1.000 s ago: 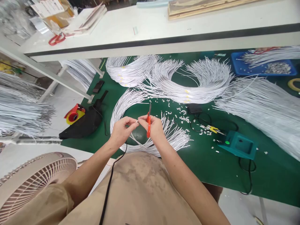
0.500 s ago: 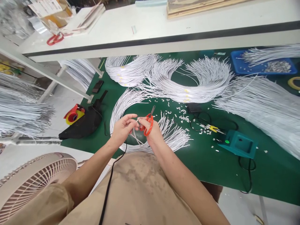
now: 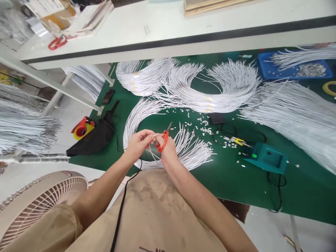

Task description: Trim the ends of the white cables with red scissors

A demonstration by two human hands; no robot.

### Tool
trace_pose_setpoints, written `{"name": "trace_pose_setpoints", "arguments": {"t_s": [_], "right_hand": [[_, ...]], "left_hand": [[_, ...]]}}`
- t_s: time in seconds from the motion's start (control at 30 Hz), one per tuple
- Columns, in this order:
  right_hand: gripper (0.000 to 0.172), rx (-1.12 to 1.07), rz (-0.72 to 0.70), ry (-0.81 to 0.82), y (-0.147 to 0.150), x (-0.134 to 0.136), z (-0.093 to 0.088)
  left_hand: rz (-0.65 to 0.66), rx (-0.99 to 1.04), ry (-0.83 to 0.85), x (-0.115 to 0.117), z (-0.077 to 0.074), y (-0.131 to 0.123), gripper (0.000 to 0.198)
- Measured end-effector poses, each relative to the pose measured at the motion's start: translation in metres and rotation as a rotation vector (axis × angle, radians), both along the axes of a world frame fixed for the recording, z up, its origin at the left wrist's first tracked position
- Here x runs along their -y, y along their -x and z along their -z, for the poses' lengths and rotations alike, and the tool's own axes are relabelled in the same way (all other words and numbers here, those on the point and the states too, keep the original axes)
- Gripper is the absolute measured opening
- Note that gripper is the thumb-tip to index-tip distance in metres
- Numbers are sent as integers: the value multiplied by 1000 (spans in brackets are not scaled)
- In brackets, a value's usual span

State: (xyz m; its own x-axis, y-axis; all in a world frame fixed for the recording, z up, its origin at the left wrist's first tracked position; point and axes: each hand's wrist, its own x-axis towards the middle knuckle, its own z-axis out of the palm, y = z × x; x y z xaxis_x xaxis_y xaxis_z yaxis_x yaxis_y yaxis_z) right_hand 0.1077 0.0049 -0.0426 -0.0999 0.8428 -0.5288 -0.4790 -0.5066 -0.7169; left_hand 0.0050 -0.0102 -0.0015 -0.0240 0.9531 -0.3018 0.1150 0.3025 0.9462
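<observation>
At the far left, a pale fan [image 3: 49, 206] is standing in the foreground, and a large bundle of white strands [image 3: 28, 124] is lying behind it. Further right, a red and yellow tape dispenser [image 3: 82, 130] is sitting beside a black pouch [image 3: 93, 141] at the left end of a green tabletop [image 3: 207, 183]. A white shelf [image 3: 168, 22] is running across the back, above the table. Near the middle, in front of the person's tan clothing, the left hand [image 3: 138, 144] is pinching a thin white wire [image 3: 154, 135] between thumb and fingers. The right hand [image 3: 168, 150] is meeting it there, the fingertips of both hands coming together at the wire, while also holding orange-red scissors [image 3: 165, 137]; their blades are pointing away and slightly right, too small to tell whether they are parted. A curved bundle of white wires [image 3: 131, 122] is looping around beneath the hands, its open side facing right. Beyond, white scraps [image 3: 206, 130] are lying scattered, and yellow-handled cutters [image 3: 238, 141] are resting near a teal device [image 3: 269, 157]. At the back right, a blue tray [image 3: 266, 74] is holding small pieces and more white strands.
</observation>
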Motion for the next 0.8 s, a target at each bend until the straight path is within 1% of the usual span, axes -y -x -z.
{"name": "trace_pose_setpoints", "arguments": {"t_s": [0.17, 0.27, 0.4, 0.47, 0.53, 0.6, 0.67, 0.7, 0.73, 0.77, 0.8], "right_hand": [[23, 74, -78, -96, -10, -4, -6], [22, 59, -130, -146, -15, -8, -11], [19, 93, -133, -152, -16, -11, -14], [19, 86, -149, -153, -17, -12, -15], [18, 41, -160, -127, -17, -10, -17], [16, -80, -171, -51, -16, -7, -19], [16, -200, -164, 26, -13, -4, -19], [16, -211, -146, 41, -12, -2, -18], [16, -173, -117, 34, -10, 0, -17], [15, -97, -84, 5, -8, 1, -16], [16, -4, -53, -35, -6, 2, -14]], "left_hand": [[-67, 16, 58, -1, 5, 7, 23], [-77, -6, 47, 0, 5, 7, 25], [-57, -83, 5, 1, 4, 6, 25], [-48, -151, -29, 1, 5, 7, 24], [-41, -281, -119, 2, 6, 8, 19], [-30, -483, -278, 3, 6, 7, 14], [-20, -672, -439, 3, 6, 5, 14], [-9, -726, -482, 3, 6, 4, 15], [-1, -742, -489, 3, 6, 3, 16], [2, -720, -455, 3, 6, 2, 16], [2, -659, -386, 3, 6, 2, 15]]}}
